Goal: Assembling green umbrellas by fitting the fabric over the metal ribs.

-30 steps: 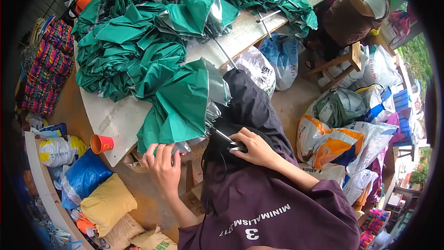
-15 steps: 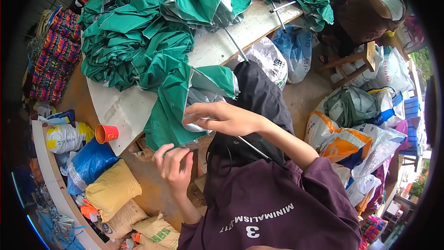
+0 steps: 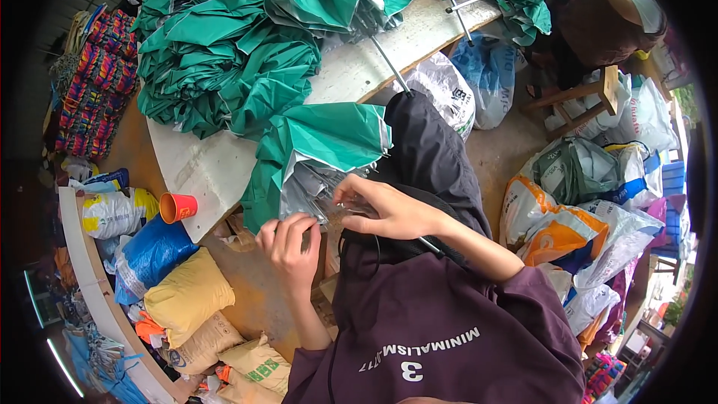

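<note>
A green umbrella [image 3: 329, 135] with a silvery lining lies partly gathered over the table edge and my lap. Its thin metal ribs [image 3: 310, 183] show under the cloth, and its shaft [image 3: 429, 245] runs toward my shirt behind my right forearm. My right hand [image 3: 378, 209] is beside the ribs, fingers curled toward the thumb; anything between them is too small to make out. At the canopy's lower edge my left hand [image 3: 290, 251] has bent fingers drawn in to the thumb, and what they pinch is hidden.
More green umbrellas [image 3: 224, 52] are heaped on the white table [image 3: 198, 172]. An orange-red cup [image 3: 178, 208] is at its near left corner. Stuffed sacks [image 3: 187, 295] lie on the left, plastic bags [image 3: 568, 217] on the right. Another person [image 3: 606, 19] works beyond a wooden stool [image 3: 583, 101].
My right hand has drawn back from the cloth and its fingers have curled. My left hand has risen to the canopy edge. The canopy has spread, baring more ribs.
</note>
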Demonstrator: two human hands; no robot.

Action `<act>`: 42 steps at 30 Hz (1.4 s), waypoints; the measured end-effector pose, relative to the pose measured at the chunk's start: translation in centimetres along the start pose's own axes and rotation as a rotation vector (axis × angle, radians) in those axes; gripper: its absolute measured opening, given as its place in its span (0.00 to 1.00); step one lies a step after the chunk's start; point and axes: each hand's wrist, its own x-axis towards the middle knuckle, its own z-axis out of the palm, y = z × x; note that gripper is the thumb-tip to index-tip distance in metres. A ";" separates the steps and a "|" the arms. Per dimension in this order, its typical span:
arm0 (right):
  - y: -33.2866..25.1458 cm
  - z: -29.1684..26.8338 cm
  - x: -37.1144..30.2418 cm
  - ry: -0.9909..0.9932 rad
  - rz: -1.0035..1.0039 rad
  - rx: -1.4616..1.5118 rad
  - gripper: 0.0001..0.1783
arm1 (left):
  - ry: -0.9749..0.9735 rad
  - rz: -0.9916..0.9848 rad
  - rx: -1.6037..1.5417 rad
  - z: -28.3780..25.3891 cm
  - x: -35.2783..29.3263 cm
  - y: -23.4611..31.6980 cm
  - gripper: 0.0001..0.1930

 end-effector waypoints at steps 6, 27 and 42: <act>3.6 4.6 -1.2 0.203 -0.009 0.106 0.17 | 0.079 -0.094 -0.081 1.2 -1.0 0.2 0.10; 5.2 7.0 -1.1 0.224 0.227 0.863 0.07 | 0.091 -0.087 -0.068 1.6 -1.3 0.6 0.09; 4.7 5.0 -1.8 0.261 -0.125 0.187 0.17 | 0.069 -0.044 -0.063 0.6 -1.1 0.0 0.10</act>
